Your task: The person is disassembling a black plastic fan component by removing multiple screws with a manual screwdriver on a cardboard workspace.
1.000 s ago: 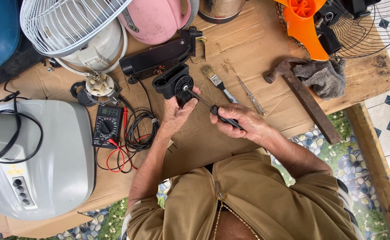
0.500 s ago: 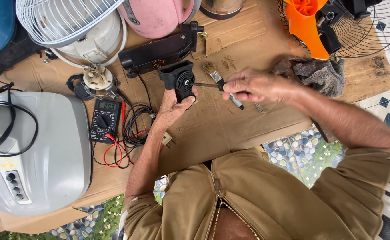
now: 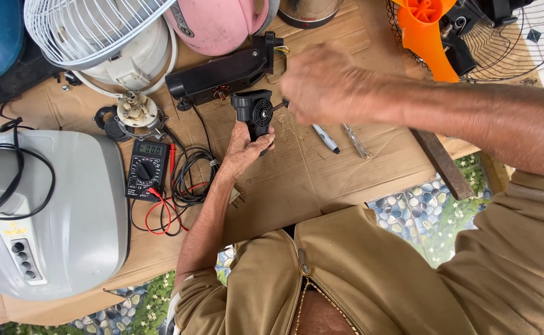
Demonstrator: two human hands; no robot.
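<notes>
My left hand [image 3: 246,147] grips a small black motor housing with a round vented face [image 3: 256,111], holding it upright over the cardboard sheet [image 3: 296,180]. My right hand [image 3: 324,84] reaches in from the right and is closed on a thin screwdriver [image 3: 278,105], most of which is hidden in the fist. Its short visible shaft touches the housing's right side. A long black casing [image 3: 219,75] lies just behind the housing.
A black multimeter [image 3: 146,169] with red and black leads lies left of my left forearm. Further left sits a grey appliance [image 3: 55,217]. A white fan grille [image 3: 92,28], pink helmet [image 3: 219,22] and orange fan blade [image 3: 424,34] line the back. A white pen-shaped tool [image 3: 326,138] lies right of the housing.
My right hand has risen from near my body to the housing and brought the screwdriver's tip against its side. My left hand keeps hold of the housing.
</notes>
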